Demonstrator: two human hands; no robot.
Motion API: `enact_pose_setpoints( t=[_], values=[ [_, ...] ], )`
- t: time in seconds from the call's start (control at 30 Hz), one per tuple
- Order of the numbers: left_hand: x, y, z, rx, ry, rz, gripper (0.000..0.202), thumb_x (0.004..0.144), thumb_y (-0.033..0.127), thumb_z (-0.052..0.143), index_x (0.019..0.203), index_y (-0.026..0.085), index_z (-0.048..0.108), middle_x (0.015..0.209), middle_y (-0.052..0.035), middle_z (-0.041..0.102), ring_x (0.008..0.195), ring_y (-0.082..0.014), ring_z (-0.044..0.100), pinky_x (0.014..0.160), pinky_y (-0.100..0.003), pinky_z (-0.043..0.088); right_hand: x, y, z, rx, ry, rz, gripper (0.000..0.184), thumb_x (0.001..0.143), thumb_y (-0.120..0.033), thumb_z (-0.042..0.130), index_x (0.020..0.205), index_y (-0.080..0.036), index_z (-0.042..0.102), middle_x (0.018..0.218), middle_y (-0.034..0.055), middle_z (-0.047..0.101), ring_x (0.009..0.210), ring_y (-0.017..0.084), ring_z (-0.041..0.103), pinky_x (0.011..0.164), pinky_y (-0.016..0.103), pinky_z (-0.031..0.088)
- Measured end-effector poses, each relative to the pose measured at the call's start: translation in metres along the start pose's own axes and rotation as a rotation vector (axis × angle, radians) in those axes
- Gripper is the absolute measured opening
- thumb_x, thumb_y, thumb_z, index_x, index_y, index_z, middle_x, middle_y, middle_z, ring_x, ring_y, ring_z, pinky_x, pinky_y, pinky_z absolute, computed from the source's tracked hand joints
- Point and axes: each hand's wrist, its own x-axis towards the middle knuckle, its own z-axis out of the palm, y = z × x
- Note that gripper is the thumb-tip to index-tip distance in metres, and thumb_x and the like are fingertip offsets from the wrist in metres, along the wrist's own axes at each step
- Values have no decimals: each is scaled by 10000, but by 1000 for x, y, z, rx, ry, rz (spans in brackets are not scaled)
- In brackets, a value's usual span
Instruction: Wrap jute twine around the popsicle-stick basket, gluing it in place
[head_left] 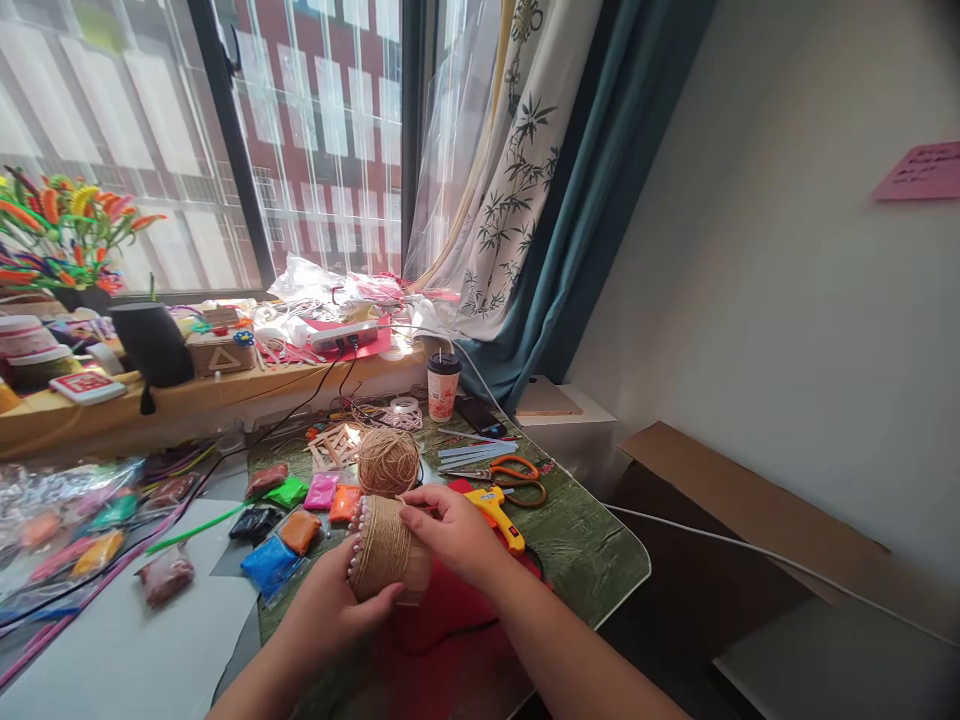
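Here, in the head view, two hands meet over one pot (384,562) wrapped in brown twine, which is held on its side just above a red sheet (450,625) at the near edge of the desk (600,560). One row of pale beads (355,545) runs round the pot's left rim. The left hand (334,605) cups the pot from below, its fingers curled tight around the wrapped wall. The right hand (452,535) lies over the top, its fingers bent and its tips pressed onto the twine.

Just behind the pot sits one ball of twine (388,461). Left of it lie seven small packets of coloured clay (270,565) in a cluster: one brown, one green, one pink, one black, one blue and two orange. To the right of the right hand there is one yellow glue gun (496,515), nearly touching it, and beyond that one pair of orange scissors (517,470). One paper cup (443,386) stands upright at the back, with one roll of tape (405,405) beside it.
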Motion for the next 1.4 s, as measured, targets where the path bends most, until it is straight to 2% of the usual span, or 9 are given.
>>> enact_pose_setpoints(
  t=[0.2, 0.33, 0.43, 0.6, 0.73, 0.87, 1.03, 1.17, 1.4],
  values=[
    [-4, 0, 2, 235, -95, 166, 122, 769, 297, 722, 864, 222, 744, 803, -41, 801, 677, -249, 695, 635, -305, 540, 8, -5, 3, 198, 49, -22, 264, 745, -434, 806, 805, -182, 754, 913, 63, 750, 890, 224, 681, 824, 342, 525],
    [-2, -4, 8, 245, -63, 158, 185, 797, 292, 684, 951, 200, 726, 915, -65, 813, 776, -269, 724, 708, -333, 564, 12, -1, 17, 376, 156, 25, 288, 743, -465, 797, 809, -202, 700, 892, 58, 763, 854, 217, 684, 802, 338, 519],
    [0, -7, 11, 162, -36, 77, 303, 791, 342, 722, 1049, 182, 722, 1031, -108, 816, 903, -317, 745, 812, -388, 585, 16, 8, 33, 513, 261, 22, 291, 766, -476, 765, 809, -220, 633, 850, 42, 765, 845, 210, 689, 834, 343, 513],
    [3, -2, 1, -170, -102, -91, 430, 722, 405, 800, 1082, 176, 749, 1111, -119, 817, 1053, -369, 736, 925, -421, 582, 21, 17, 53, 439, 326, -25, 239, 818, -443, 703, 822, -220, 617, 826, 39, 751, 820, 209, 683, 821, 341, 508],
    [11, 1, -7, -559, -57, -377, 490, 675, 424, 831, 1073, 153, 741, 976, -114, 843, 970, -356, 780, 817, -386, 617, 17, 15, 63, 319, 325, -76, 184, 862, -398, 656, 830, -220, 627, 846, 36, 731, 839, 211, 682, 817, 335, 514],
    [16, -4, -5, -631, 43, -501, 499, 657, 359, 874, 1083, 147, 724, 951, -120, 845, 904, -321, 799, 723, -319, 616, 8, 12, 73, 262, 344, -109, 173, 879, -388, 636, 855, -216, 633, 871, 41, 712, 845, 212, 674, 799, 329, 522],
    [15, -5, -2, -429, 37, -403, 479, 684, 343, 872, 1086, 133, 716, 1022, -151, 836, 895, -339, 799, 708, -343, 625, 5, 10, 74, 282, 350, -54, 205, 858, -412, 636, 842, -209, 624, 854, 44, 695, 807, 212, 657, 761, 329, 514],
    [9, 5, 1, -232, 95, -234, 492, 687, 380, 852, 1085, 125, 716, 1048, -148, 829, 992, -382, 772, 813, -409, 622, 15, 5, 61, 303, 331, -19, 203, 829, -409, 653, 812, -207, 631, 843, 49, 712, 821, 218, 668, 792, 343, 510],
    [6, -6, 10, -302, 81, -117, 491, 701, 362, 839, 1113, 135, 699, 1084, -151, 823, 1020, -385, 766, 905, -463, 613, 32, 5, 48, 359, 177, 42, 222, 798, -424, 680, 807, -213, 613, 988, 87, 771, 928, 240, 702, 853, 360, 513]
  ],
)
